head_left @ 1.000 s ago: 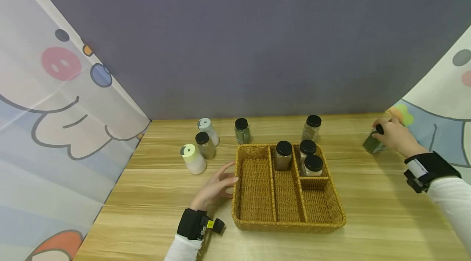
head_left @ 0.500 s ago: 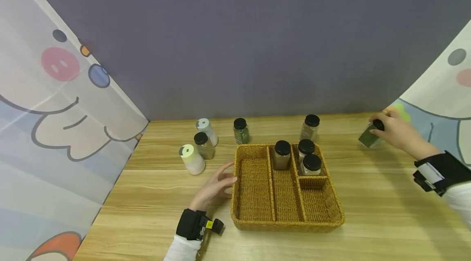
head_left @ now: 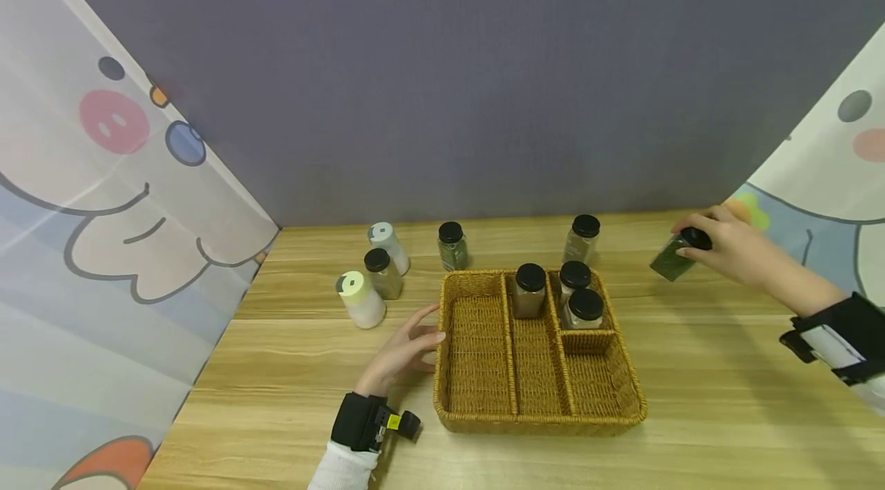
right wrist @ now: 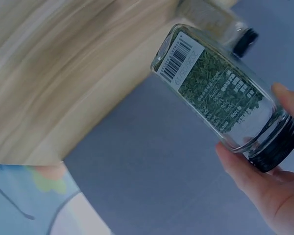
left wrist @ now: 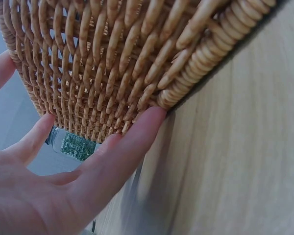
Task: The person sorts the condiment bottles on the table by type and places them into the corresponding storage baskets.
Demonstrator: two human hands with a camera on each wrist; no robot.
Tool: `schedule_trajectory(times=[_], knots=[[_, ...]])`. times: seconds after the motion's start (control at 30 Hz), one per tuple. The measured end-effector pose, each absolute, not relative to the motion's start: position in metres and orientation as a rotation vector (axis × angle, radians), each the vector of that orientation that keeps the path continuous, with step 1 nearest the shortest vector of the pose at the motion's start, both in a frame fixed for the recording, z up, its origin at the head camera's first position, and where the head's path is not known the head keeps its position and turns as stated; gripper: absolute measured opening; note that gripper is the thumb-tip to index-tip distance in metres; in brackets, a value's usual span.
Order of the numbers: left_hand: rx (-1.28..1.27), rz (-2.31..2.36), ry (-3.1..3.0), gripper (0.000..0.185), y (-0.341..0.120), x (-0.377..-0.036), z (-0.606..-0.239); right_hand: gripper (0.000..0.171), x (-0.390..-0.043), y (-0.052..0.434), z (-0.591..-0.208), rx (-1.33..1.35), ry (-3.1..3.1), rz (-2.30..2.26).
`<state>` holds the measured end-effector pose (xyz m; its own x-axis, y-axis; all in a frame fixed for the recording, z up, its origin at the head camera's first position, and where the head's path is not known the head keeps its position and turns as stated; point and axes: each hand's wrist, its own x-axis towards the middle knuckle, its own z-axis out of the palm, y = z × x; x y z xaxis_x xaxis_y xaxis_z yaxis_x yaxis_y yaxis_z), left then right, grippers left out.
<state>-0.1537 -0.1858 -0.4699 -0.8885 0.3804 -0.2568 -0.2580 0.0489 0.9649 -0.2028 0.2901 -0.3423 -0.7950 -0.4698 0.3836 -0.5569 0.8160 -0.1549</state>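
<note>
On the left part of the wooden desk [head_left: 290, 367] stand three containers close together: a white bottle with a yellow-and-grey cap [head_left: 361, 298], a black-capped jar of tan powder [head_left: 382, 273] and a white bottle with a grey cap [head_left: 390, 246] behind them. The left hand [head_left: 401, 352] rests on the desk with fingers [left wrist: 122, 152] extended and relaxed, their tips touching the outer left wall of the wicker basket [head_left: 477, 417]; it holds nothing. A black-capped jar of green herbs [head_left: 452, 246] stands just behind the basket's far left corner. The basket has four compartments: the left one holds no jar, the middle one carries a brown spice jar [head_left: 529, 290] at its far end, and the far right one holds two black-capped jars [head_left: 579, 296] side by side. Another black-capped jar [head_left: 582, 238] stands on the desk just behind the basket's far right corner. Further right, the right hand [head_left: 726, 248] grips a glass jar of green dried herbs [head_left: 672, 256] by its black cap end, fingers curled round the cap; the jar is tilted, base pointing toward the basket, raised above the desk and well apart from the basket.
</note>
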Motion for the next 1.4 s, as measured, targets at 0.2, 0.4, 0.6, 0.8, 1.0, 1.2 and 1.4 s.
schedule_trajectory(times=[0.2,0.4,0.6,0.8,1.0,1.2,1.4], knots=[[0.120,1.909,1.877,0.070,-0.184,-0.152,-0.466,0.030,-0.194,0.277,-0.337,0.895,-2.526,0.353],[0.102,1.908,1.874,0.065,-0.183,-0.150,-0.462,0.032,-0.186,0.269,-0.332,0.999,-2.448,0.379],[0.116,1.891,1.875,0.062,-0.181,-0.147,-0.451,0.023,-0.177,0.263,-0.326,1.064,-2.420,0.405],[0.116,1.902,1.866,0.064,-0.180,-0.146,-0.451,0.049,-0.172,0.255,-0.323,1.138,-2.319,0.420],[0.148,1.896,1.891,0.069,-0.183,-0.151,-0.463,0.048,-0.163,0.246,-0.319,1.192,-2.318,0.426],[0.122,1.898,1.887,0.068,-0.183,-0.152,-0.463,0.046,-0.153,0.236,-0.315,1.229,-2.307,0.442],[0.128,1.896,1.883,0.068,-0.183,-0.151,-0.460,0.043,-0.143,0.229,-0.314,1.256,-2.324,0.447]])
